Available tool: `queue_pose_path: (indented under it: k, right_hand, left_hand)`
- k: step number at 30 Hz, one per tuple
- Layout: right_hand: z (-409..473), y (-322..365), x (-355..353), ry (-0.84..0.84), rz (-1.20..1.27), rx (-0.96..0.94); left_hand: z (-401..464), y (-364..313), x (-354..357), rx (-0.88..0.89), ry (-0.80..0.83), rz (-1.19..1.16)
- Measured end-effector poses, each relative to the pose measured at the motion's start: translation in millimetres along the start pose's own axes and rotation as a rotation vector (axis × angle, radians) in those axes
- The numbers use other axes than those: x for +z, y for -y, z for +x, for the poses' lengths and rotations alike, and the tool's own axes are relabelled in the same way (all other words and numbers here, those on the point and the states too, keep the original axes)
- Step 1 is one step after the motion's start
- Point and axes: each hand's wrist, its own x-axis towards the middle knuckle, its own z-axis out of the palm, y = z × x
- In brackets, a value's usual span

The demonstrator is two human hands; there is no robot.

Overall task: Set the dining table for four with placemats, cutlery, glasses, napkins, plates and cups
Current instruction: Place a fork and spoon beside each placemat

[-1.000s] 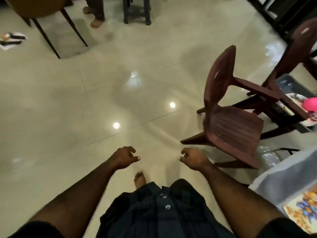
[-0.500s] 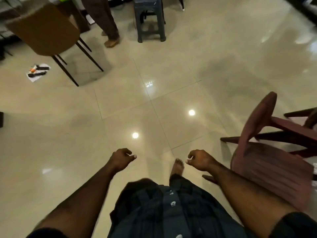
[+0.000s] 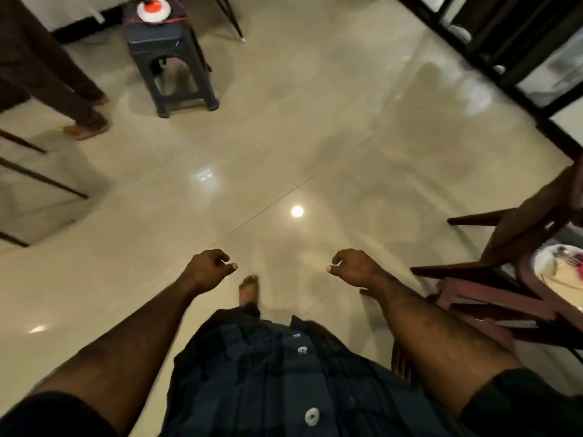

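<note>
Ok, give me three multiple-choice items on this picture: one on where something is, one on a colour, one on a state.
1. Where does the dark stool stand?
A. upper left of the floor
B. lower right, by the chair
C. between the hands

2. What colour is the middle of the white plate on the stool?
A. blue
B. red-orange
C. green

3. What do the left hand and right hand hold?
A. a glass each
B. a placemat between them
C. nothing

Answers:
1 A, the stool stands far up on the left, near another person's legs.
2 B, the plate's centre is red-orange inside a white rim.
3 C, both hands hang loosely curled over the bare floor.
</note>
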Motion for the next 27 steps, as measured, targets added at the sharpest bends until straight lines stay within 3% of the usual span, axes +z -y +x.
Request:
queue_pose_path:
  k: [6,16,19,23,27]
  right_hand:
    - [33,-44,-82,-0.126,0.159,0.225]
    - [119,-155,-243,-0.089,0.1,0.206]
    - [150,-199,-316,-0.112,0.22,0.216]
    - [195,-256,-399,-0.33,0.505,0.341]
    - [242,-301,-451,-0.355,0.585,0.437]
  left_hand:
    - [130,-145,-56,0.212,0.182,0.287]
    - [296,-409,-51,0.304,0.203,0.412]
    - [332,-494,-39,0.347,0.206,0.425]
    - [373,-604,-19,0.416,0.252,0.415]
    - [428,-705,-3,0.514,0.29,0.471]
